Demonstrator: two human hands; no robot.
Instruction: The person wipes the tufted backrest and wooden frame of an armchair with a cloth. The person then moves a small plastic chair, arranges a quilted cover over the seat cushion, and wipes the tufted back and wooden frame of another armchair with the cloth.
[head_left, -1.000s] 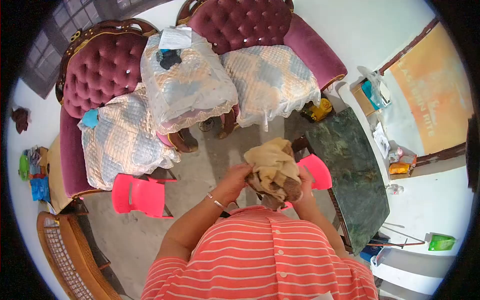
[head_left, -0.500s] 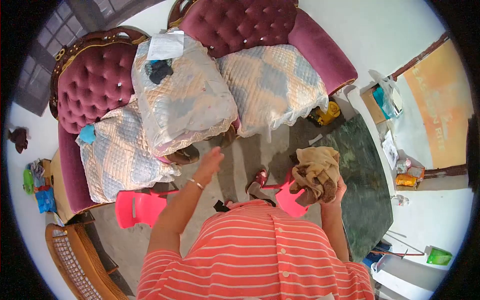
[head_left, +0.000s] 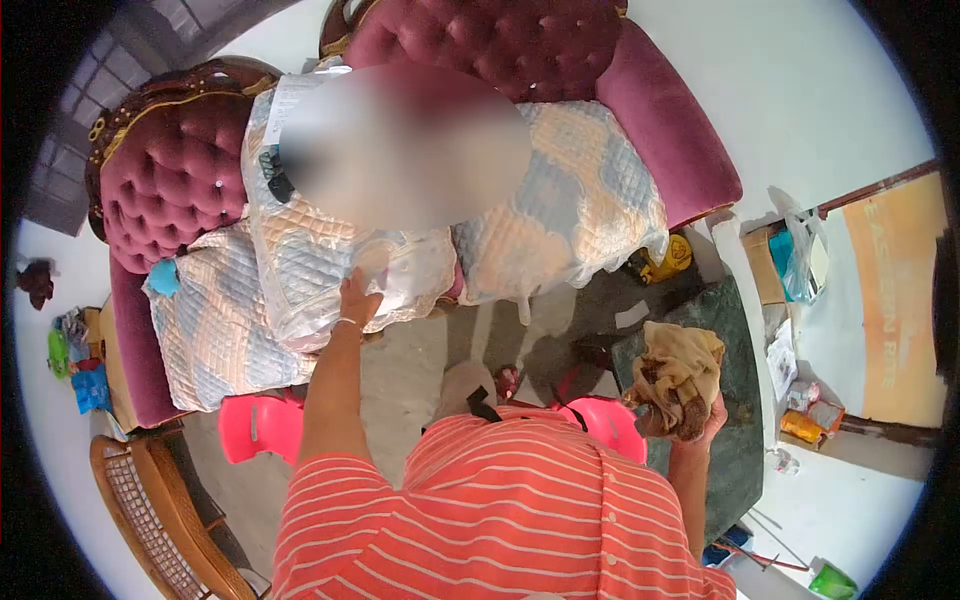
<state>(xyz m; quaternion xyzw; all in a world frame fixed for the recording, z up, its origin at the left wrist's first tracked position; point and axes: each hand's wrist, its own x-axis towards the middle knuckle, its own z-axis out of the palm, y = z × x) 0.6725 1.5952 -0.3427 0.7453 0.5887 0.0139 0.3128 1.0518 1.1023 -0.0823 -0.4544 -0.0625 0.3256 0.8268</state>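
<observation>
"Where is the cloth, and what do the fingers hold?"

"From where I stand, the cloth (head_left: 682, 368) is in the right hand (head_left: 712, 417), bunched above and left of its fingers, which are closed on its lower side. The counter (head_left: 738, 470) lies beneath them. Left hand (head_left: 358, 303): fingers partly spread at the front of the cover (head_left: 305, 275); whether they grip it, I cannot tell."

"Handling notes?"

"Judging by the loose folds, the cloth should be light, soft and limp, neither slippery nor fragile. Grasp the gathered middle with the full hand; a single flap would let the rest sag."

"Count?"

"Cloth: one bundle; number of pieces not discernible. Quilted covers: three, one at the left fingers, one on either side. Chairs (head_left: 248, 430): two, one nearer the body than the left fingers, one left of the right fingers. Counter: one."
</observation>
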